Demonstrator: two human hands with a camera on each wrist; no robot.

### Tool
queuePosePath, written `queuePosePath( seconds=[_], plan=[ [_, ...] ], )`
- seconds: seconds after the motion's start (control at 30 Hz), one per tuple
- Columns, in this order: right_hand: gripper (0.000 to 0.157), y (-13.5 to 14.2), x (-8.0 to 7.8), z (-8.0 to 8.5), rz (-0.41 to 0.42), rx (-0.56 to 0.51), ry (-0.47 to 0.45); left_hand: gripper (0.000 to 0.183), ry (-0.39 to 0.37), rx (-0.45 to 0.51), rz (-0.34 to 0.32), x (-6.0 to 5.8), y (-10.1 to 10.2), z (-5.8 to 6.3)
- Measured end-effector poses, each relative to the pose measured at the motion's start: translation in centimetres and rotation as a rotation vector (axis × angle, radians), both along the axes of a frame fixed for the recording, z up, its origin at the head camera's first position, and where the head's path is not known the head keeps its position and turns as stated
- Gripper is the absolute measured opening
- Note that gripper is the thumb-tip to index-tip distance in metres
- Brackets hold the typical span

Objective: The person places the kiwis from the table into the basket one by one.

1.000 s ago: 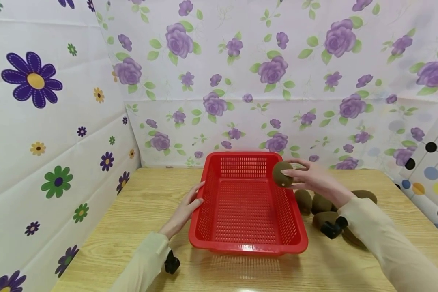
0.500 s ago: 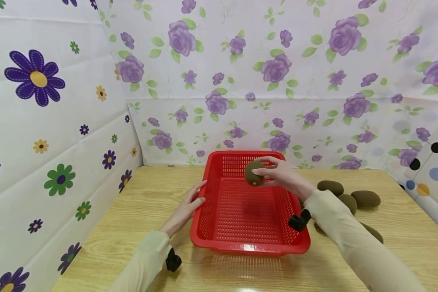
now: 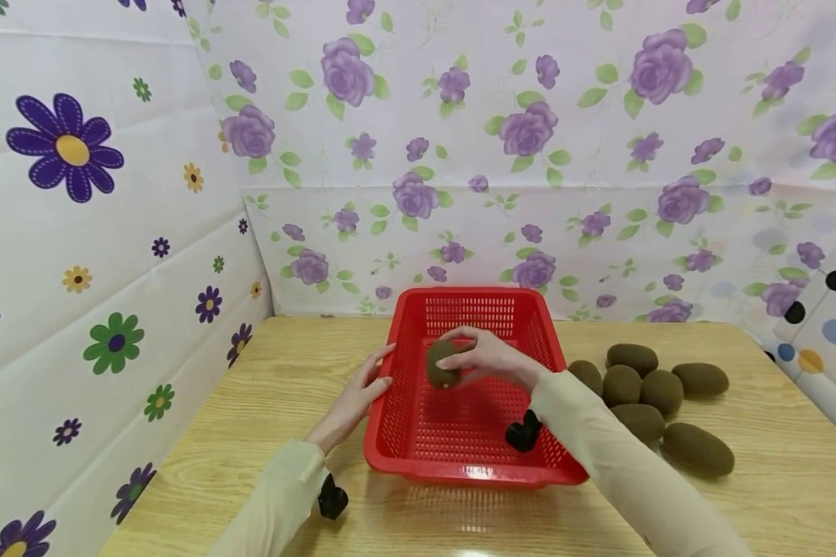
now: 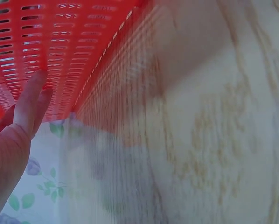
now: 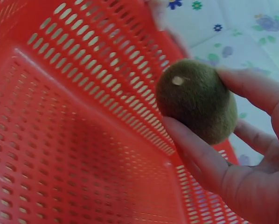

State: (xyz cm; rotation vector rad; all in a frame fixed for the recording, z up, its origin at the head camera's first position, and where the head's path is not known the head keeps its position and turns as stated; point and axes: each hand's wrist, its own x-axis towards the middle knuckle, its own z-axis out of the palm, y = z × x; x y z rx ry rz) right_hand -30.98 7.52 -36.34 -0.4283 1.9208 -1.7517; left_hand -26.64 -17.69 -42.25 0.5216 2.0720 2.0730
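A brown fuzzy kiwi (image 3: 443, 364) is pinched between the thumb and fingers of my right hand (image 3: 484, 357). Both are over the inside of a red plastic basket (image 3: 474, 472), toward its left half. The right wrist view has the kiwi (image 5: 195, 100) above the slotted floor, apart from it, its pale stem end showing. My left hand (image 3: 351, 398) rests against the basket's left side. Seen from the left wrist, the fingers (image 4: 30, 100) of that hand lie nearly straight along the outer wall (image 4: 60, 56).
Several more kiwis (image 3: 662, 393) lie grouped on the wooden table (image 3: 306, 348), just right of the basket. Flowered cloth (image 3: 460, 155) hangs behind the table, and another printed sheet (image 3: 111, 255) covers the left side. A black wrist camera (image 3: 524, 433) sits by my right sleeve.
The right hand has carried the kiwi leftward from over the basket's right rim, then lower into the basket. The left hand stays at the left side. More of the kiwi group shows.
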Motion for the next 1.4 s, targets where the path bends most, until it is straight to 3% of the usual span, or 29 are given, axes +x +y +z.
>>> queuePosePath(
  seconds=[0.23, 0.47, 0.7, 0.93, 1.03, 1.2, 1.4],
  plan=[
    [0.048, -1.0, 0.2, -1.6, 0.110, 0.058, -0.011, 0.052, 0.008, -0.003, 0.016, 0.1, 0.3, 0.0],
    [0.048, -1.5, 0.6, -2.9, 0.135, 0.102, -0.010, 0.052, 0.040, 0.000, 0.008, 0.1, 0.5, 0.2],
    [0.049, -2.2, 0.9, -4.0, 0.173, 0.180, -0.023, 0.052, 0.012, -0.008, 0.035, 0.3, 0.4, 0.2],
    [0.047, -2.5, 1.0, -4.7, 0.194, 0.208, -0.023, 0.053, 0.005, -0.051, 0.017, 1.7, 0.8, 2.2],
    [0.047, -2.6, 1.1, -4.7, 0.194, 0.202, -0.031, 0.052, 0.001, -0.056, 0.008, 1.8, 0.8, 2.4],
    [0.047, -2.7, 1.4, -4.5, 0.216, 0.223, -0.026, 0.053, 0.002, -0.054, 0.001, 1.6, 0.7, 2.2],
    [0.046, -2.9, 1.7, -4.2, 0.271, 0.256, -0.011, 0.052, 0.014, -0.030, 0.018, 0.5, 0.4, 0.4]
  ],
)
